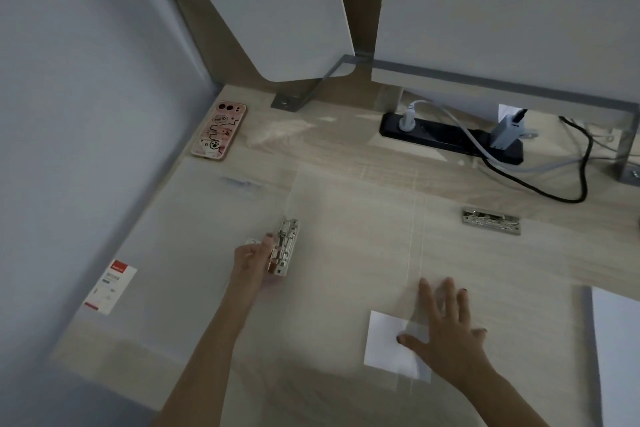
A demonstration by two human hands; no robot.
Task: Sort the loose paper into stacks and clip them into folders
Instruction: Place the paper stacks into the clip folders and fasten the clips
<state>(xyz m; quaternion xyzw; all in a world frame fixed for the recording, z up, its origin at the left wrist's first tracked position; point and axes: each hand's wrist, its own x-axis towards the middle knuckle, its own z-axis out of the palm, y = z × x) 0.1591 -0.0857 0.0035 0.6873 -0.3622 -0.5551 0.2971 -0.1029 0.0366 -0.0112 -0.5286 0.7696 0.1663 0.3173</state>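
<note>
Head view: a wooden desk (346,149) carries a clear folder (194,218) laid open and flat, its fold line running toward the person.

The left hand (254,262) is closed around a metal clip (286,246) fixed on the folder, thumb up against the clip's side. The clip's lever stands raised.

The right hand (446,319) is open, fingers spread and straight, palm down on the clear sheet. Beneath it lies a small white paper slip (384,343), partly covered by the thumb and palm.

A stack of white paper (616,340) sits at the right edge of the desk, well apart from both hands.

A second clip (491,220) lies flat farther back on the right.

A red-and-white label (110,286) shows at the folder's left edge.

At the back left lies a phone (220,130) in a pink case, face down. A black power strip (446,135) with plugs and cables lies at the back right.
</note>
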